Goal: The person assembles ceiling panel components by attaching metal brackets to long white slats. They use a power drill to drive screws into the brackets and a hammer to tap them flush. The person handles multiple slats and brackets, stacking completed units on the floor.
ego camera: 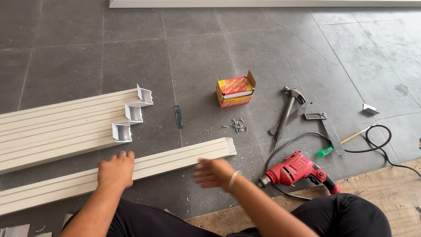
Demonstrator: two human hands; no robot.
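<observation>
Left hand: flat on the white channel, fingers released.
Right hand: blurred, spread loose, grasping nothing, just beside the channel.
Red drill: right of the channel.

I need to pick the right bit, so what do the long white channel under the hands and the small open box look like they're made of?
Channel: looks like painted or coated metal, possibly plastic; thin hollow walls show at the cut end, finish smooth off-white. The left hand rests on it. Box: printed cardboard, orange and yellow, with a folded flap raised.

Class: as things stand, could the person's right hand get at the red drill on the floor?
Probably yes: the right hand hovers just left of the red drill, with only bare floor between.
</observation>
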